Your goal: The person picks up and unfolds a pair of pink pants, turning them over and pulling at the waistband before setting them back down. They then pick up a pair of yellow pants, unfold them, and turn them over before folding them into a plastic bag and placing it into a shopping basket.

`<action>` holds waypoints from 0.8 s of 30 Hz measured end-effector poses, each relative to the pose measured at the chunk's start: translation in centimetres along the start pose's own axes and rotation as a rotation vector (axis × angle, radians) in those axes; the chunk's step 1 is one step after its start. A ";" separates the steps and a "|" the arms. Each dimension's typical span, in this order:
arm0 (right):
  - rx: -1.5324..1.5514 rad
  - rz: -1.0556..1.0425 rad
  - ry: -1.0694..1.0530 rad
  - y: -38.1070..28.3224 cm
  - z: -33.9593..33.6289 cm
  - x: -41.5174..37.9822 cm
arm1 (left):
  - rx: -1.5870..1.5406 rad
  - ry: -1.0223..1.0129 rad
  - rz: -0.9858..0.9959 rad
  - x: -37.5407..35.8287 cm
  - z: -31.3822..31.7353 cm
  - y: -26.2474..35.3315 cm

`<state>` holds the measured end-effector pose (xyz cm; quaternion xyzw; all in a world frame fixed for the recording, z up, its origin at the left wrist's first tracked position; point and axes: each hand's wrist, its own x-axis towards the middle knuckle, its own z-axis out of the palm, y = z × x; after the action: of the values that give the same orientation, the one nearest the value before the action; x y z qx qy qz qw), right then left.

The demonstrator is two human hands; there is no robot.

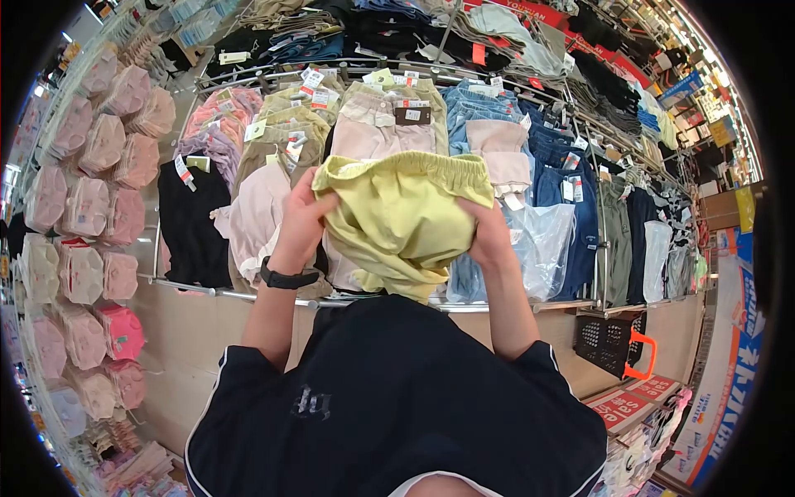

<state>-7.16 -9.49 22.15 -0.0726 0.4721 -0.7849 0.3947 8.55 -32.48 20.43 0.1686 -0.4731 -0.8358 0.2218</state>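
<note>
Yellow pants (397, 215) with a gathered elastic waistband hang bunched between my two hands, in front of my chest. My left hand (306, 217) grips them near the left end of the waistband, thumb on the front of the cloth. At the other side my right hand (487, 225) holds the edge below the waistband; some of its fingers are hidden behind the fabric. Behind the pants lie pale pink pants (360, 139) with a dark tag. A folded pink garment (497, 153) is just beyond my right hand, and a light pink garment (263, 211) lies beside my left.
A metal rack rail (224, 291) runs along the front of the clothes display. A black top (195, 219) lies at left, blue jeans (563, 215) at right. Packs of pink underwear (103, 141) hang on the left. A black basket (611, 341) with an orange handle stands at lower right.
</note>
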 end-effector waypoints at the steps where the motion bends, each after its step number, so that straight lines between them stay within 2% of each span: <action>1: -0.029 -0.017 -0.068 0.0 0.0 -0.2 | 0.095 -0.077 0.021 -0.2 -0.2 -0.3; 4: -0.079 -0.037 -0.173 0.0 0.9 -1.1 | 0.171 -0.231 0.020 -0.9 2.5 1.7; 5: -0.096 -0.052 -0.213 0.0 1.1 -1.3 | 0.242 -0.193 0.073 -0.8 2.7 1.2; 7: -0.108 -0.062 -0.265 -0.5 1.5 -1.2 | 0.335 -0.127 0.008 -0.3 2.1 0.6; 9: -0.233 -0.101 -0.162 -1.0 0.8 -0.7 | 0.404 -0.037 -0.014 0.1 1.8 0.7; 12: -0.452 -0.235 -0.075 -3.4 1.4 -0.1 | 0.406 0.036 0.192 1.9 1.4 2.6; 15: -0.580 -0.375 -0.042 -7.0 2.9 -0.1 | 0.567 0.030 0.510 3.5 2.5 6.7; 18: -0.454 -0.597 -0.034 -10.4 5.6 -1.3 | 0.381 -0.090 0.778 2.3 8.1 11.7; 21: -0.235 -0.763 -0.054 -13.6 7.9 -3.0 | 0.639 -0.301 0.933 2.6 8.3 14.1; 24: -0.302 -0.822 -0.235 -15.8 8.9 -4.6 | 0.623 -0.579 0.858 3.9 7.6 15.2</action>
<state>-8.42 -8.60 40.79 -0.3993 0.4654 -0.7852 0.0863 4.69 -36.02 37.02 -0.2146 -0.7626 -0.5058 0.3415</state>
